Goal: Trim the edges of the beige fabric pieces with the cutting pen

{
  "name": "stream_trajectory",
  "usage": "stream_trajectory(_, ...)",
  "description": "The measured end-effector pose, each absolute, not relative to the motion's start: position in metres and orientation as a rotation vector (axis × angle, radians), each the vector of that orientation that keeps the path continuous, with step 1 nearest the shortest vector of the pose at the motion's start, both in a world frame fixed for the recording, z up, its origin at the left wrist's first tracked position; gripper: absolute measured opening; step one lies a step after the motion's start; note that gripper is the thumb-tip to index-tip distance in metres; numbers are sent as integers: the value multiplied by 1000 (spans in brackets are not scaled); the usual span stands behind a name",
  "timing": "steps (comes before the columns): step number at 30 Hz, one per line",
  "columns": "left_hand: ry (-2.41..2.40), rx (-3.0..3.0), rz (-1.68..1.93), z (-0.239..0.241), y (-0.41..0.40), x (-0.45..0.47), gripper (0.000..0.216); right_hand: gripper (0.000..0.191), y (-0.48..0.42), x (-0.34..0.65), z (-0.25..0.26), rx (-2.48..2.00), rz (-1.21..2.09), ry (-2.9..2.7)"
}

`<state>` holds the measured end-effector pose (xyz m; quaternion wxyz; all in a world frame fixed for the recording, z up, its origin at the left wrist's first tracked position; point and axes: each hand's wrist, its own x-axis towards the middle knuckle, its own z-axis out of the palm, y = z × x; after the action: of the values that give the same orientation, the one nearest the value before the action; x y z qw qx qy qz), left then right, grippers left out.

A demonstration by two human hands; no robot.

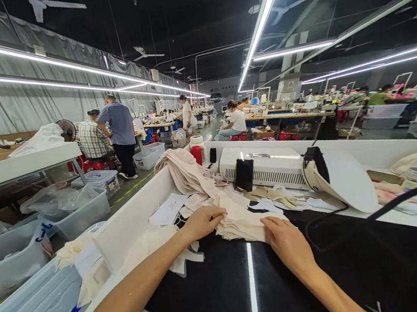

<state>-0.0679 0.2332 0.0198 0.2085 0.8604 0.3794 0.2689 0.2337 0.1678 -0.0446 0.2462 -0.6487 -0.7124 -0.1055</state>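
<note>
A stack of thin cream fabric pieces [238, 217] lies at the far part of the black work surface [212, 299]. At the stack's left edge is my left hand [205, 221], its fingers closed on the cloth. My right hand [286, 236] pinches the right end of the same stack, thumb and fingers together. Behind it a long bundle of beige fabric [184, 168] drapes over the white table wall. White paper [168, 209] and more pale cloth scraps [155, 245] lie to the left of my left hand.
Beyond the stack stand a white vented box [261, 163], a dark phone-like object [244, 174], a red thread cone [197, 154] and a white visor [341, 182]. Black cables [410, 194] cross at right. Blue-handled plastic bins [30, 308] sit at left; several people work further back.
</note>
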Motion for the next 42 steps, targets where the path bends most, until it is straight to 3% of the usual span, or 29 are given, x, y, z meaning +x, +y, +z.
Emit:
stream_trajectory(9, 978, 2476, 643, 21, 228, -71, 54, 57, 150, 230, -24, -1867, -468, -2022)
stream_trajectory(16, 946, 2541, 575, 18, 228, -70, 54, 84, 165, 184, -24, -1695, -348, -2097)
stream_trajectory(24, 969, 2534, 558, 21, 226, -71, 55, 58, 151, 206, -32, -1732, -253, -2066)
stream_trajectory(35, 1083, 2458, 794, 67, 230, -48, 54, 54, 176, 204, -39, -1622, -285, -1823)
stream_trajectory(42, 1095, 2561, 623, 50, 252, -14, 41, 49, 195, 204, -75, -1691, -330, -1753)
